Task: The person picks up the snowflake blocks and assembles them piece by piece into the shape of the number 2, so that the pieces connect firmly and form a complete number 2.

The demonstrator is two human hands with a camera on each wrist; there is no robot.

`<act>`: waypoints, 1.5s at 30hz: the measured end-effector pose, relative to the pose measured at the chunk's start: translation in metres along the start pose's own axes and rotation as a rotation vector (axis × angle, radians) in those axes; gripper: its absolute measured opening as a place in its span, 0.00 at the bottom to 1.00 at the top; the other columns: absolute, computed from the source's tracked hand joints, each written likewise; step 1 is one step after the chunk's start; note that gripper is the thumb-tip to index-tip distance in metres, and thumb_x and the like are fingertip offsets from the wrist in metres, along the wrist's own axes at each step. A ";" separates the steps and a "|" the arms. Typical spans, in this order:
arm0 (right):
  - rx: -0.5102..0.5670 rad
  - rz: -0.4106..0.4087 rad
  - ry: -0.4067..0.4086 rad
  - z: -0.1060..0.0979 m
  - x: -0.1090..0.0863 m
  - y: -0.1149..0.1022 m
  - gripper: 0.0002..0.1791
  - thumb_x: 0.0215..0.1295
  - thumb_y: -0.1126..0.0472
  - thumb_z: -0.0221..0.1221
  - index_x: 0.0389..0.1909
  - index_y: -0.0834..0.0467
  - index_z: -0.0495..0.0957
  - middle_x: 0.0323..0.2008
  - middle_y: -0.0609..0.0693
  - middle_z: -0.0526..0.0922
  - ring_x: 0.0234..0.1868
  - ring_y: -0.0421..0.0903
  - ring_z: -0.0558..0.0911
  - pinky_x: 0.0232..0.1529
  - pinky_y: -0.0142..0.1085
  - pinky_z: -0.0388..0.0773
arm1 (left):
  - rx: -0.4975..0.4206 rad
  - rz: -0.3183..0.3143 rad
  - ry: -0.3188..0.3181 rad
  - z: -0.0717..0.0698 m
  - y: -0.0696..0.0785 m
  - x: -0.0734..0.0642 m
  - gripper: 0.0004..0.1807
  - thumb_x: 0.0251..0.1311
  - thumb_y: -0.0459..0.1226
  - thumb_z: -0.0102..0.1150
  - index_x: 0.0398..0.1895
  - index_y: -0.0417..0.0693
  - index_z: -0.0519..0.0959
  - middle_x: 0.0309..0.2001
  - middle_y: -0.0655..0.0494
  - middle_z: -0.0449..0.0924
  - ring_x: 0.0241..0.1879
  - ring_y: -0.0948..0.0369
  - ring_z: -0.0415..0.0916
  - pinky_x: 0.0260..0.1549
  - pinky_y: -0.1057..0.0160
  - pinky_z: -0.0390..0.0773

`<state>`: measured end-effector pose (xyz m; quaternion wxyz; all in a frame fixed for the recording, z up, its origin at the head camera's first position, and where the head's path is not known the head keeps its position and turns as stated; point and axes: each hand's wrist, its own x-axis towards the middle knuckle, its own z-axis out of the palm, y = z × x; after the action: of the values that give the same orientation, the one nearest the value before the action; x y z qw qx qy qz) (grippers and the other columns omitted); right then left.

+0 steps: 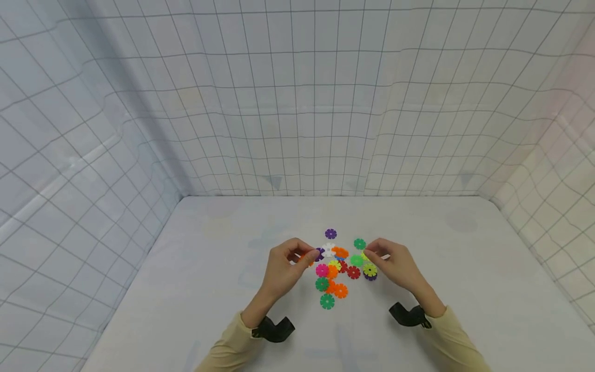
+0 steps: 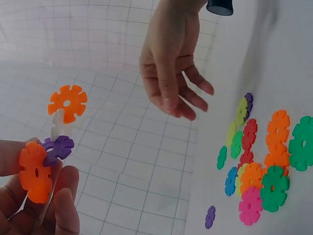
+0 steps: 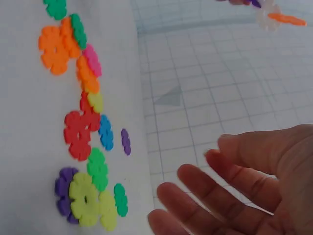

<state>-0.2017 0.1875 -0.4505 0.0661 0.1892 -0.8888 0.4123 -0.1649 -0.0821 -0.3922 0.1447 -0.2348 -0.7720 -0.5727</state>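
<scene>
My left hand (image 1: 284,267) pinches a joined chain of notched plastic flower discs above the table. In the left wrist view an orange disc (image 2: 43,187) sits between the thumb and fingers, linked to a purple disc (image 2: 62,145), then a white disc (image 2: 59,128) and another orange disc (image 2: 77,100) at the far end. To the right of the loose discs hovers my right hand (image 1: 395,263), fingers loosely bent and holding nothing. Below it lie a yellow disc (image 3: 80,208) over a purple disc (image 3: 62,196) and a light green disc (image 3: 97,171).
Between the hands, loose discs spread on the white table (image 1: 195,289): several orange, red and green ones, a pink disc (image 1: 318,270) and a blue disc (image 3: 104,128). A single purple disc (image 1: 328,235) lies farther back. Grid-patterned sheets (image 1: 325,129) hang behind and at both sides.
</scene>
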 end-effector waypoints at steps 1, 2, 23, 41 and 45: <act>-0.031 0.043 -0.027 0.000 0.000 0.004 0.04 0.63 0.60 0.62 0.35 0.56 0.80 0.31 0.47 0.82 0.32 0.45 0.80 0.31 0.37 0.77 | -0.005 -0.013 -0.002 0.000 -0.001 0.000 0.02 0.56 0.26 0.63 0.28 0.35 0.79 0.27 0.50 0.80 0.25 0.57 0.75 0.26 0.63 0.76; -0.053 0.091 -0.057 0.000 0.000 0.007 0.05 0.62 0.59 0.63 0.34 0.56 0.80 0.31 0.46 0.81 0.32 0.45 0.79 0.30 0.37 0.76 | -0.007 -0.026 -0.002 0.000 -0.001 0.000 0.02 0.56 0.26 0.63 0.28 0.36 0.79 0.27 0.50 0.80 0.25 0.57 0.75 0.26 0.63 0.76; -0.195 0.259 -0.169 0.010 0.000 0.026 0.13 0.49 0.59 0.71 0.32 0.57 0.78 0.29 0.47 0.75 0.30 0.45 0.73 0.32 0.38 0.72 | -0.086 -0.153 -0.016 0.001 -0.025 0.001 0.03 0.58 0.30 0.63 0.30 0.37 0.80 0.27 0.51 0.80 0.22 0.54 0.73 0.21 0.68 0.74; 0.206 0.129 -0.086 0.001 -0.003 0.001 0.11 0.58 0.59 0.66 0.35 0.60 0.75 0.25 0.52 0.77 0.23 0.50 0.78 0.24 0.36 0.77 | -0.176 -0.267 -0.036 -0.002 -0.035 0.001 0.06 0.60 0.34 0.63 0.31 0.38 0.81 0.28 0.52 0.80 0.25 0.59 0.74 0.26 0.66 0.77; 0.404 0.137 -0.096 -0.005 -0.002 -0.019 0.12 0.61 0.60 0.64 0.37 0.64 0.74 0.27 0.61 0.79 0.24 0.60 0.78 0.27 0.43 0.79 | -0.155 -0.267 -0.042 -0.005 -0.023 0.002 0.05 0.60 0.31 0.62 0.31 0.36 0.80 0.27 0.52 0.80 0.24 0.60 0.73 0.26 0.64 0.77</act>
<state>-0.1922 0.1804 -0.4346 -0.0437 0.1569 -0.8012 0.5758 -0.1788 -0.0915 -0.4084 0.0327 -0.1524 -0.7528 -0.6396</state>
